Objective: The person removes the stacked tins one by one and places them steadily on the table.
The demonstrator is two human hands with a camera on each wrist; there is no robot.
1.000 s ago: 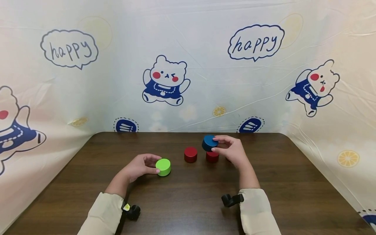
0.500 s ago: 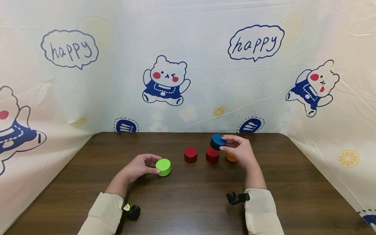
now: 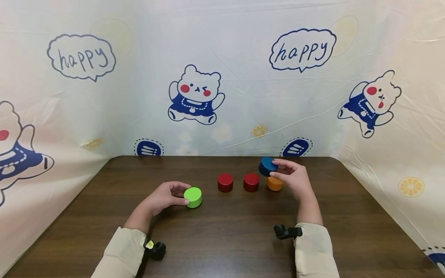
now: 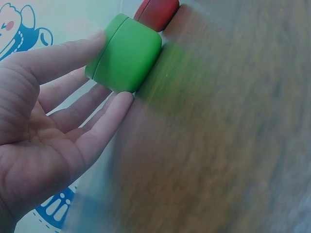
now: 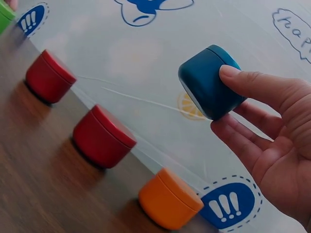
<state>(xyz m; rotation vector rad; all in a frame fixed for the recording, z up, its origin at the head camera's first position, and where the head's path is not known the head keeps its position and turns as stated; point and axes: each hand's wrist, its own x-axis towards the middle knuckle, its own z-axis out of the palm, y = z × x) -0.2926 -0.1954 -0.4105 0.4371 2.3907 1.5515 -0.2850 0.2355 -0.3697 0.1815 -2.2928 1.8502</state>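
Note:
My left hand [image 3: 168, 197] pinches a round light-green tin [image 3: 193, 197] between thumb and fingers; the tin rests on the table, as the left wrist view also shows. In the right hand [image 3: 293, 178] a blue round tin [image 3: 267, 166] is pinched and held up off the table. It hovers over and slightly behind an orange tin [image 3: 274, 184], covering part of its top in the head view. The right wrist view shows the blue tin [image 5: 209, 82] apart from the orange one [image 5: 170, 200]. Two red tins, one on the left [image 3: 225, 182] and another [image 3: 251, 182], stand between the hands.
The dark wooden table [image 3: 215, 239] reaches back to a printed cloth backdrop [image 3: 240, 46]. The two red tins and the orange one form a row near the far edge. Each wrist wears a small black camera, such as the right camera [image 3: 286, 232].
My right hand has carried the blue tin to the right, from above the second red tin to above the orange one, uncovering that red tin. The left hand has stayed on the green tin.

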